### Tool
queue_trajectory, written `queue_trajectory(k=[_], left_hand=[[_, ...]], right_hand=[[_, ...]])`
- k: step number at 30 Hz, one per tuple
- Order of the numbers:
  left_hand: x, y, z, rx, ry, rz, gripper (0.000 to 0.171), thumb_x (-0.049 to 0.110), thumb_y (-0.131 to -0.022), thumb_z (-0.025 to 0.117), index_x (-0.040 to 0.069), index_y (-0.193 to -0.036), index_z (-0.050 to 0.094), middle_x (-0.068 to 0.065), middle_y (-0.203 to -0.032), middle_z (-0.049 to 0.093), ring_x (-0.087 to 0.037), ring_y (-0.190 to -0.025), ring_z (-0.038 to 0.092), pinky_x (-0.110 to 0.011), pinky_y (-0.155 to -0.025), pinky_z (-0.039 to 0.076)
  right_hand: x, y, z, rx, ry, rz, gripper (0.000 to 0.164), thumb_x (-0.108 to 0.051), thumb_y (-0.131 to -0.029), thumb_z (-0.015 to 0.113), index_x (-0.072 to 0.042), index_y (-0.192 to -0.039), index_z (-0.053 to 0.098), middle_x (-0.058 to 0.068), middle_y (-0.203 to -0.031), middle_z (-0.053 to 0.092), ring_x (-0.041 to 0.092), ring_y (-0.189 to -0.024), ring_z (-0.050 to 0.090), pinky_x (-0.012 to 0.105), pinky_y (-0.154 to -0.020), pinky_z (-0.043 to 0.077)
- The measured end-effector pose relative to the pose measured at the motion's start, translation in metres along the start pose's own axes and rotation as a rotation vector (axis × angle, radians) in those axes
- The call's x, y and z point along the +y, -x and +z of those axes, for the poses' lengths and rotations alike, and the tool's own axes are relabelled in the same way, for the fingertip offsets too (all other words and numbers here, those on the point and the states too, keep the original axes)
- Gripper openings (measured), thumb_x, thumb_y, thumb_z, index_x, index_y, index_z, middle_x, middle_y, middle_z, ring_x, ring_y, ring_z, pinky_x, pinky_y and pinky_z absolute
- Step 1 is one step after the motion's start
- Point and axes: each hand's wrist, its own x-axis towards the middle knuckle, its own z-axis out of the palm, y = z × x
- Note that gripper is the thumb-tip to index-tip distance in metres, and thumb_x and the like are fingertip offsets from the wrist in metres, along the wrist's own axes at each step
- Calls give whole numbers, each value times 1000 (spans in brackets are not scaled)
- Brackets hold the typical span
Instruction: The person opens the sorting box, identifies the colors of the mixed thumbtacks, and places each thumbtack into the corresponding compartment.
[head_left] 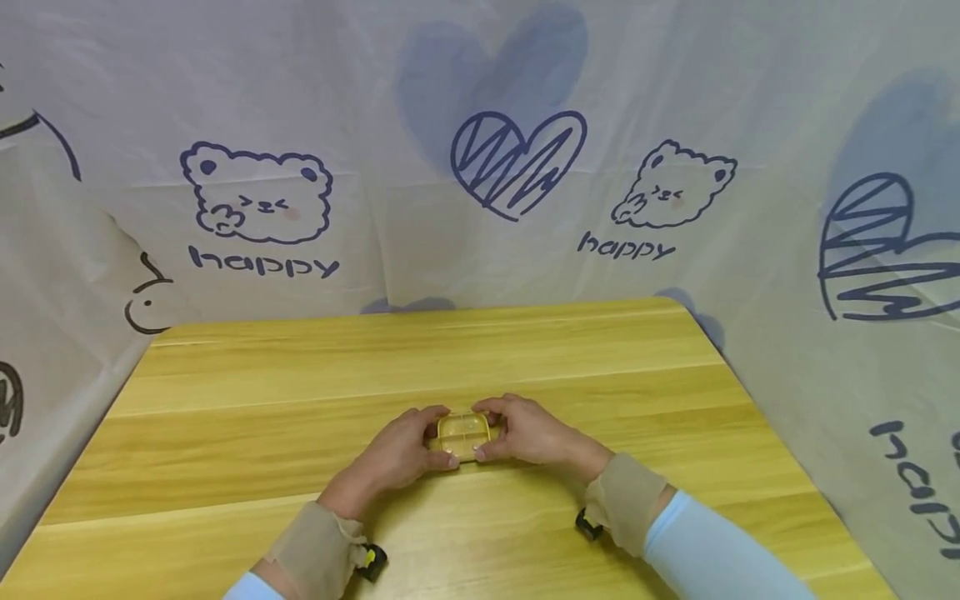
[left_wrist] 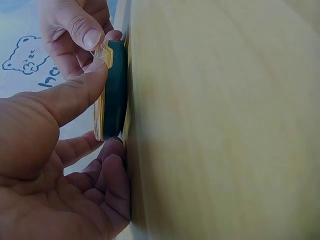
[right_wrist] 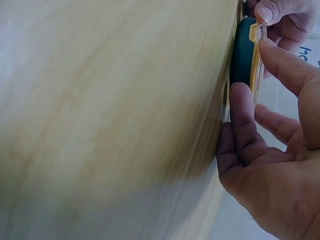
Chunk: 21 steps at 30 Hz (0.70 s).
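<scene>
A small compartment box [head_left: 463,427], probably a pill box, sits at the middle of the table. It has a clear lid, a yellow rim and, as the left wrist view shows, a dark green base [left_wrist: 116,90]. My left hand [head_left: 401,446] grips its left side, thumb at the near corner and forefinger at the far one. On the opposite side my right hand [head_left: 528,429] holds it the same way. Both thumbs meet the lid's near edge by the front catch [right_wrist: 256,33]. In the right wrist view, curled fingers [right_wrist: 243,112] rest low beside the base.
The wooden table [head_left: 300,367] reaches back to a pale cloth [head_left: 405,250] printed with bears and hearts. More cloth hangs along the left and right sides. Beige wraps [head_left: 318,546] with small black devices [head_left: 588,525] are on both wrists.
</scene>
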Motion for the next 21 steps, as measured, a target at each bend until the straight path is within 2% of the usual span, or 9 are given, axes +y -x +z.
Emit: queue_trajectory(k=[21], left_hand=[[2, -3, 1, -17, 23, -21, 70, 30, -77, 82, 8, -135, 49, -9, -103, 60, -18, -87, 55, -42, -81, 49]], right_hand=[[-1, 0, -1, -5, 13, 0, 69, -33, -80, 79, -9, -138, 49, 11, -108, 53, 15, -80, 56, 29, -69, 50]])
